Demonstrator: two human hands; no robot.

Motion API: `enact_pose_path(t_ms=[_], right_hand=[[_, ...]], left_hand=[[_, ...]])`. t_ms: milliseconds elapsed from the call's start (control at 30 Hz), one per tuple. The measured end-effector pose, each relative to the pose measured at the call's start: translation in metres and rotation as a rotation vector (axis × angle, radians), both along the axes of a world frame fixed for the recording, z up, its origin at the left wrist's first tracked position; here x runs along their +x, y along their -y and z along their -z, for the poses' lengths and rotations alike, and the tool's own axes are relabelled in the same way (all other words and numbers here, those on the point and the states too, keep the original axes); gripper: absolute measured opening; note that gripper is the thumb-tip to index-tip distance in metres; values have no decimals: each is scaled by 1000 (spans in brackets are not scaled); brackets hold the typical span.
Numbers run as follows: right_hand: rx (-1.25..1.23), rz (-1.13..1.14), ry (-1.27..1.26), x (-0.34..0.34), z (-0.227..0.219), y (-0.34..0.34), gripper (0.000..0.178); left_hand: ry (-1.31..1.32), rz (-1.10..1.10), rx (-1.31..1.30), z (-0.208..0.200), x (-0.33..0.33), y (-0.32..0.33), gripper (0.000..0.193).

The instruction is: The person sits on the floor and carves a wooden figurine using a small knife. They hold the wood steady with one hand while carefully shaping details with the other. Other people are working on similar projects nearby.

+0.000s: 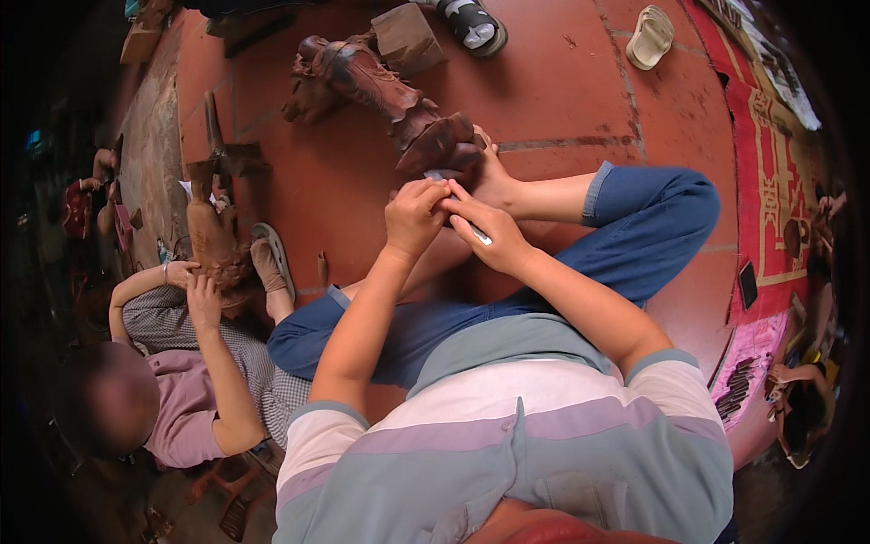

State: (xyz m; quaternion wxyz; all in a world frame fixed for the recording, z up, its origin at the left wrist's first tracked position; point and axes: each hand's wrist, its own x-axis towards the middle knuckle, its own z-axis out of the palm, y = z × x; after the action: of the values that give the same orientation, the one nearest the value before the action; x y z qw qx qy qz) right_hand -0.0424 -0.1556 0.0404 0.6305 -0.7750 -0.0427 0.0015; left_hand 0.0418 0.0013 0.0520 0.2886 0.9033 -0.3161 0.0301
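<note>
A dark reddish-brown carved wooden statue (367,86) lies on the floor before me, its base (439,145) toward my hands and close to my bare foot. My right hand (494,238) is closed around a slim tool (481,235) with a whitish end. The tool's kind cannot be made out. My left hand (415,216) is closed beside it at the base, fingertips meeting those of my right hand. What the left fingers grip, if anything, is hidden. A small pale bluish patch shows just past the fingertips at the base.
A wooden block (408,41) stands beside the statue. At left a co-worker's hands (195,286) touch a lighter wooden carving (213,240). A beige slipper (650,38) lies at the far right, near a red patterned mat (770,181) and a phone (748,285). Carving tools (739,385) lie on pink cloth.
</note>
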Motion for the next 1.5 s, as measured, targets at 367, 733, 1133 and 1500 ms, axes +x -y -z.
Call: enact_pose_path(t_ms=[367,733,1133,1500], right_hand=[[-5,-2,104,8,12,4,32],[-45,52,151,32,-11,2,30],[-159,24,170,31,-14,-1,38],[-104,0,92,20,-3,-1,37]], left_hand=[[117,-5,-21,7,5,4,24],[113,-10,-48,-16,26,5,26],[107,-49,-96,-1,26,2,29],[65,2,-10,4,22,-1,33]])
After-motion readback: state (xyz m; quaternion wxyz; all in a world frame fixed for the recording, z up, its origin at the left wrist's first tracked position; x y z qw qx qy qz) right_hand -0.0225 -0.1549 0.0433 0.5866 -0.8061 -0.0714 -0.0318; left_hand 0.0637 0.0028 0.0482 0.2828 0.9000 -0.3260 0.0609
